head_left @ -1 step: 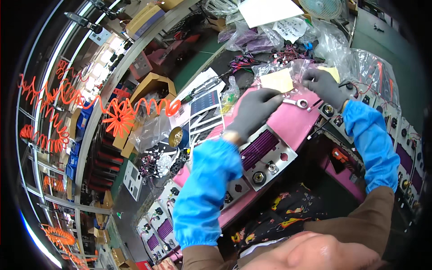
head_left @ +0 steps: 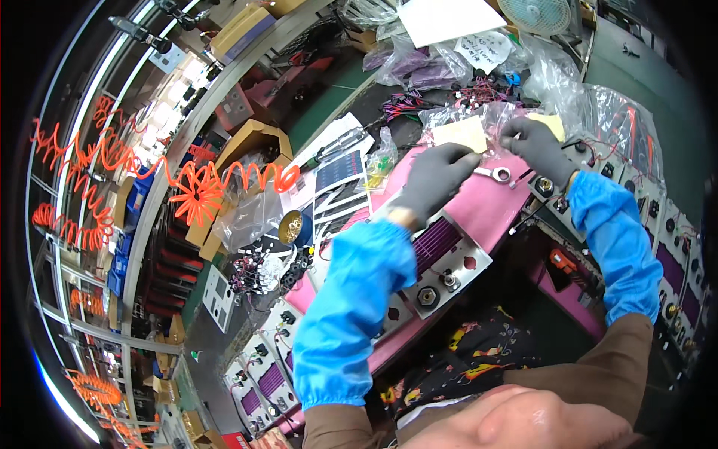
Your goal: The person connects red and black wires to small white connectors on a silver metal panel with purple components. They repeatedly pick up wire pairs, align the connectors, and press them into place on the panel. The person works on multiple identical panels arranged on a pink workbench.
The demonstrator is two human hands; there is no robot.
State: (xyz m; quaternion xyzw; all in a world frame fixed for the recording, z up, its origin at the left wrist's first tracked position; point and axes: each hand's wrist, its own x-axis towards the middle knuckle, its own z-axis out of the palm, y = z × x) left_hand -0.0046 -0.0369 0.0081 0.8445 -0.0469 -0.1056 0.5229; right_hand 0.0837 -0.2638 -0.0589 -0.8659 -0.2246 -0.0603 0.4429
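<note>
The wrench (head_left: pixel 501 175) shows over the pink mat (head_left: pixel 490 209), near the left hand (head_left: pixel 440 179); likely stiff, smooth and dense, it should be sturdy and best held by its shank. The left hand's fingers are bunched, the right hand's (head_left: pixel 535 146) curled beside a clear bag (head_left: pixel 496 116); whether either pinches anything cannot be told.

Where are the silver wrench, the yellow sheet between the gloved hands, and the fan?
Silver wrench (head_left: pixel 485 172): head view, on its handle, beside the ring end.
Yellow sheet (head_left: pixel 462 135): head view, on the middle of its face.
Fan (head_left: pixel 534 13): head view, top edge, on its round grille.
</note>
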